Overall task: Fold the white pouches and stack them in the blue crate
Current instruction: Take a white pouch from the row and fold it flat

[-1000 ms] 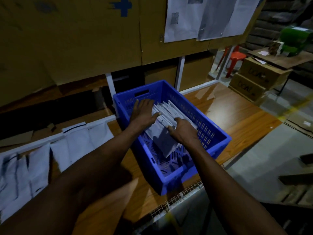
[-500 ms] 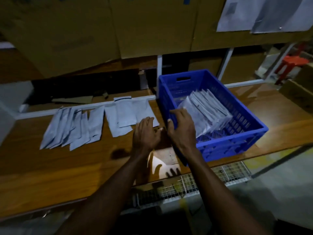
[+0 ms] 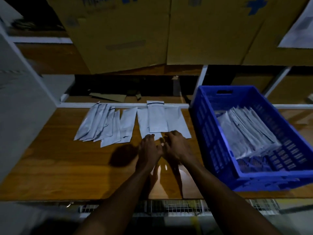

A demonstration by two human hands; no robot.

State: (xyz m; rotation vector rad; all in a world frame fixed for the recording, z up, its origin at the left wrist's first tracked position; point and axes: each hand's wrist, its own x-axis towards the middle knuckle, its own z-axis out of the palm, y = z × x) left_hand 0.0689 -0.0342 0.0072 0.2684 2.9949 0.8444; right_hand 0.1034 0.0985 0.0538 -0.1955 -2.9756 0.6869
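Note:
The blue crate (image 3: 205, 126) stands on the right of the wooden table, holding a leaning row of folded white pouches (image 3: 245, 131). Flat white pouches (image 3: 159, 121) lie overlapped at the table's middle back. A fanned group of narrower white pouches (image 3: 105, 126) lies to their left. My left hand (image 3: 149, 150) and my right hand (image 3: 176, 146) rest side by side at the near edge of the flat pouches, fingertips touching them. The fingers are loosely spread and hold nothing.
The wooden table (image 3: 67, 167) runs left to right, with a wire shelf (image 3: 177, 207) below its front edge. Large cardboard boxes (image 3: 152, 31) hang over the back. A white panel (image 3: 17, 99) stands at the left. Cardboard scraps (image 3: 110, 97) lie behind the white rail.
Both hands left the crate, where they pressed on the folded pouches, and moved left to the flat pouches. The view swung left with them.

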